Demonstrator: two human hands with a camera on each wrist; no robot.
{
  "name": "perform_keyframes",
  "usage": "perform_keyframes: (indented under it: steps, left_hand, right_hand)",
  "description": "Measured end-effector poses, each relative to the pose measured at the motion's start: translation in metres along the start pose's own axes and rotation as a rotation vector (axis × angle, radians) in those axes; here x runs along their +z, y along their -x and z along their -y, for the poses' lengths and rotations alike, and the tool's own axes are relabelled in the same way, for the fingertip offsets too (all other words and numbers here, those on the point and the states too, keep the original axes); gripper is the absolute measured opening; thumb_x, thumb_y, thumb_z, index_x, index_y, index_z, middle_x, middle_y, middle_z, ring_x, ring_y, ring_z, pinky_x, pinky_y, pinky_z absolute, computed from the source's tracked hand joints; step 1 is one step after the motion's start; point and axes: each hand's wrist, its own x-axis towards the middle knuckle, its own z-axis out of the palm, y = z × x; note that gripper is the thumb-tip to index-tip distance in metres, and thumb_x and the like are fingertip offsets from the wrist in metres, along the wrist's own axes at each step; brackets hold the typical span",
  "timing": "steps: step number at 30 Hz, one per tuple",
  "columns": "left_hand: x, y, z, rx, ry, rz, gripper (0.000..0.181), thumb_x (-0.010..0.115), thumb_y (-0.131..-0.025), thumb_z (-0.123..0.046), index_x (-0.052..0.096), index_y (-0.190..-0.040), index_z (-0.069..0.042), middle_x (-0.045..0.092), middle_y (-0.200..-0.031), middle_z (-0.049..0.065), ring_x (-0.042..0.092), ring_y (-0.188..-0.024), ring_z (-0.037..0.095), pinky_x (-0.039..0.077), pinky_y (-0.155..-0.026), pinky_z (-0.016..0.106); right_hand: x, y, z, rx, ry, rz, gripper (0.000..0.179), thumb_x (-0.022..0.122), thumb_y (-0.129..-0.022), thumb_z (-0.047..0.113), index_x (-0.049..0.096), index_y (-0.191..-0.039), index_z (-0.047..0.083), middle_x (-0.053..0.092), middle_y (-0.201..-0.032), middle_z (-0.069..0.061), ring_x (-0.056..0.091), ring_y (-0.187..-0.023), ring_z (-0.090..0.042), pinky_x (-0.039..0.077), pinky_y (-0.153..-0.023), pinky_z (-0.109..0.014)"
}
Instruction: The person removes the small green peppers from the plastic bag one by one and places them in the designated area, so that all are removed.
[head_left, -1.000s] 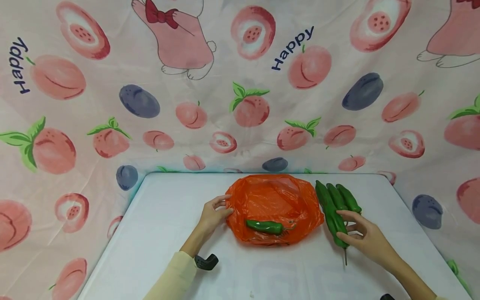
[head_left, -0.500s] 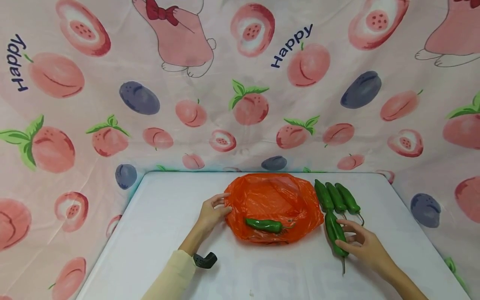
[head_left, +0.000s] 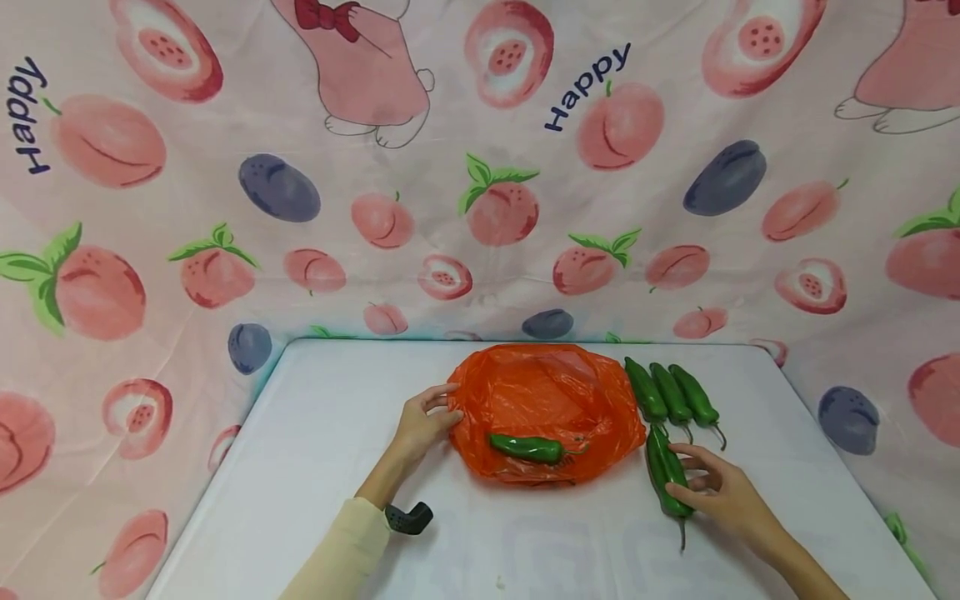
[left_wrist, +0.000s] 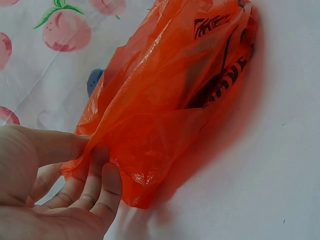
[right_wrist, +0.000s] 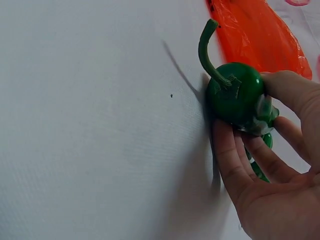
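Note:
An orange plastic bag [head_left: 540, 387] lies on the white table, its left edge pinched between thumb and fingers of my left hand [head_left: 422, 423]. In the left wrist view the bag's film [left_wrist: 145, 150] folds between the thumb and fingertips. My right hand [head_left: 723, 492] grips a long green pepper [head_left: 663, 475] at the bag's right, its stem pointing toward me. The right wrist view shows that pepper's stem end [right_wrist: 235, 95] with thumb and fingers round it. Another green pepper [head_left: 528, 449] lies on the bag's near part.
Three green peppers stand in a row behind the right hand, the nearest to the bag being the left pepper [head_left: 647, 390]. A fruit-print cloth [head_left: 420, 333] hangs behind the white table [head_left: 337, 392].
My right hand has drawn its pepper toward me, away from the left pepper of the row, then slightly left. The left hand keeps its hold on the bag.

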Motion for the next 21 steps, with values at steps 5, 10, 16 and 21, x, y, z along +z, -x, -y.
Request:
perform_keyframes:
  steps: [5, 10, 16, 21]
  left_hand:
    - [0.0, 0.0003, 0.0001, -0.003, 0.002, 0.003, 0.047, 0.071, -0.092, 0.0, 0.064, -0.137, -0.01, 0.063, -0.115, 0.016, 0.067, -0.085, 0.021, 0.061, -0.073, 0.031]
    - [-0.0003, 0.0001, 0.0003, -0.003, 0.009, 0.008, 0.047, 0.071, -0.093, 0.0, 0.064, -0.138, -0.01, 0.062, -0.116, 0.016, 0.067, -0.084, 0.02, 0.061, -0.072, 0.031]
    - [-0.0001, 0.0003, -0.0009, -0.013, 0.004, 0.007, 0.048, 0.071, -0.093, -0.001, 0.063, -0.139, -0.01, 0.061, -0.117, 0.016, 0.067, -0.085, 0.02, 0.061, -0.073, 0.031]
    - [-0.0005, 0.0005, -0.0015, -0.031, -0.003, 0.001, 0.047, 0.071, -0.093, -0.002, 0.063, -0.139, -0.011, 0.061, -0.118, 0.016, 0.067, -0.085, 0.02, 0.061, -0.075, 0.032]
  right_hand:
    - [-0.0011, 0.0007, -0.0003, 0.019, 0.001, 0.014, 0.07, 0.082, -0.089, 0.026, 0.051, -0.147, 0.005, 0.062, -0.125, -0.024, 0.064, -0.087, -0.024, 0.058, -0.068, -0.029]
    - [-0.003, 0.0005, -0.0003, 0.039, -0.013, 0.044, 0.07, 0.081, -0.089, 0.027, 0.05, -0.147, 0.004, 0.063, -0.123, -0.023, 0.063, -0.085, -0.023, 0.057, -0.065, -0.03]
    - [-0.0048, 0.0001, 0.0, 0.046, -0.013, 0.053, 0.07, 0.081, -0.09, 0.028, 0.05, -0.147, 0.003, 0.062, -0.124, -0.024, 0.063, -0.086, -0.024, 0.058, -0.065, -0.031]
    - [-0.0053, 0.0001, -0.0003, 0.051, -0.023, 0.059, 0.07, 0.081, -0.09, 0.028, 0.05, -0.148, 0.003, 0.062, -0.124, -0.024, 0.063, -0.087, -0.024, 0.058, -0.066, -0.031]
